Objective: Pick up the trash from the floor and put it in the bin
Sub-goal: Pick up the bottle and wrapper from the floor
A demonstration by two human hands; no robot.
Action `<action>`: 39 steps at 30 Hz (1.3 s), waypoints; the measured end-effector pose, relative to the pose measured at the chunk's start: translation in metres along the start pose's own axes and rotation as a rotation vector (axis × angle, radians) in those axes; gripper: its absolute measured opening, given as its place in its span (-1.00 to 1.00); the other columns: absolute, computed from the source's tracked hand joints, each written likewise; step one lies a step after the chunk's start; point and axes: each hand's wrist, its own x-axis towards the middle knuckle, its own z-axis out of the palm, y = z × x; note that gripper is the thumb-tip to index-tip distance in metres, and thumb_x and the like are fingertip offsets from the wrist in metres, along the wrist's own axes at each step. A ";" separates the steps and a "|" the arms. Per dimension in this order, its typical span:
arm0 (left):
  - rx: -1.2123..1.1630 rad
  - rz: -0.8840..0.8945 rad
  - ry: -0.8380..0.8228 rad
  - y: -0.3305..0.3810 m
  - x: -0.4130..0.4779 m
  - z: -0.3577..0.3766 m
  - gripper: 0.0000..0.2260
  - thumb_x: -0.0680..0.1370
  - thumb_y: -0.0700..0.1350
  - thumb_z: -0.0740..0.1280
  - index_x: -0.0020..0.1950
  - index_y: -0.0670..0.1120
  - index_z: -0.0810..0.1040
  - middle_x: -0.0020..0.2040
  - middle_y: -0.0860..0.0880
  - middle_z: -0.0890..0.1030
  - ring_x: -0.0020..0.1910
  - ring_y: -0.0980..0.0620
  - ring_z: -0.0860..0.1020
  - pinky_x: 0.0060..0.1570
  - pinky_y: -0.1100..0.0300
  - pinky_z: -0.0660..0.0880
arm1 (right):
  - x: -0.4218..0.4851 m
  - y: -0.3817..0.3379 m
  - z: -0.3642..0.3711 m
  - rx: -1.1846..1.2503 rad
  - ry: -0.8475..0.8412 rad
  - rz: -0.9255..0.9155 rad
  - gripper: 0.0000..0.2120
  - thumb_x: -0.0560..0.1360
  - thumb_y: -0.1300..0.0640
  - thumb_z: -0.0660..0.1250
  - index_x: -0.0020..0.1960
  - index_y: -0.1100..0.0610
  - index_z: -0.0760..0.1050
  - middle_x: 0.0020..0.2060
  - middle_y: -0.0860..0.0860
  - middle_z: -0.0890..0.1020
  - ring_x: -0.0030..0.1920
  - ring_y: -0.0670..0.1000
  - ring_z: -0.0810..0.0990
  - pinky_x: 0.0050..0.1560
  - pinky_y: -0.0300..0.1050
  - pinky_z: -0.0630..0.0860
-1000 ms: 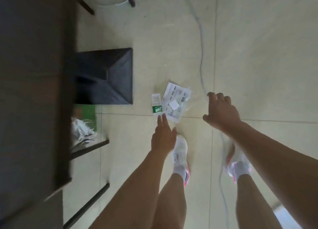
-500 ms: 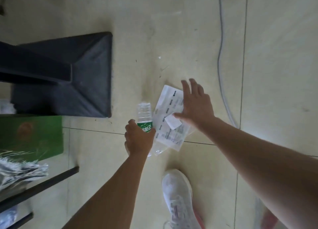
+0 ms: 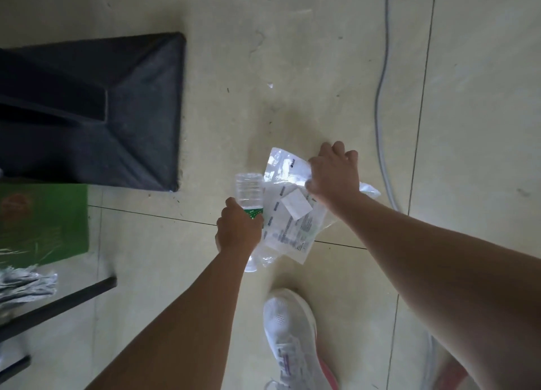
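held a clear plastic water bottle with a green label (image 3: 248, 189) in the left grip (image 3: 238, 231), fingers curled round its middle, at centre frame; could not tell whether lifted off the pale tiled floor (image 3: 292, 67). clutched the upper edge of a crinkled transparent plastic bag with printed paper inside (image 3: 289, 228) in the right grip (image 3: 333, 173), just right of the bottle, touching it.

Below me lay a pale tiled floor (image 3: 292, 53), dimly lit and crossed by thin dark grout lines. A grey cable (image 3: 379, 96) trailed across it; a black sloped base (image 3: 140, 111) stood beside a green board (image 3: 44, 219).
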 end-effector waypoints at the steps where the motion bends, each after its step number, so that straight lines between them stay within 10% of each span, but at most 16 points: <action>1: -0.007 0.010 0.011 0.002 -0.006 -0.003 -0.54 0.56 -0.05 0.40 0.38 -0.16 0.36 0.23 -0.18 0.58 0.22 -0.25 0.56 0.15 -0.13 0.55 | -0.005 0.002 -0.006 0.063 -0.033 0.010 -0.89 0.41 0.16 0.36 -0.06 0.08 0.54 -0.03 0.02 0.53 0.12 0.15 0.46 0.01 0.02 0.31; 10: -0.162 -0.115 -0.128 0.036 -0.083 -0.018 -0.40 0.59 -0.16 0.35 0.57 -0.24 0.20 0.40 -0.29 0.48 0.36 -0.30 0.50 0.31 -0.12 0.47 | -0.083 0.067 -0.113 0.359 -0.320 0.196 -0.74 0.47 0.18 0.30 0.15 0.04 0.56 0.09 0.05 0.64 0.13 0.16 0.64 -0.05 -0.09 0.49; 26: -0.062 0.132 0.122 0.060 -0.072 0.045 -0.47 0.45 0.07 0.51 0.25 -0.23 0.47 0.19 -0.17 0.46 0.12 -0.23 0.56 0.00 -0.08 0.55 | -0.112 0.143 -0.070 0.605 -0.199 0.323 -0.77 0.45 0.31 0.26 0.03 0.11 0.58 -0.10 0.01 0.61 -0.08 0.09 0.58 -0.17 -0.06 0.52; 39: -0.314 -0.003 -0.072 0.148 -0.348 -0.266 -0.45 0.44 0.08 0.56 0.24 -0.26 0.54 0.17 -0.22 0.55 0.01 -0.18 0.62 -0.01 0.02 0.58 | -0.280 0.128 -0.480 0.550 -0.152 0.385 -0.73 0.43 0.12 0.49 0.09 0.17 0.62 -0.11 0.02 0.66 -0.13 0.07 0.66 -0.18 -0.10 0.49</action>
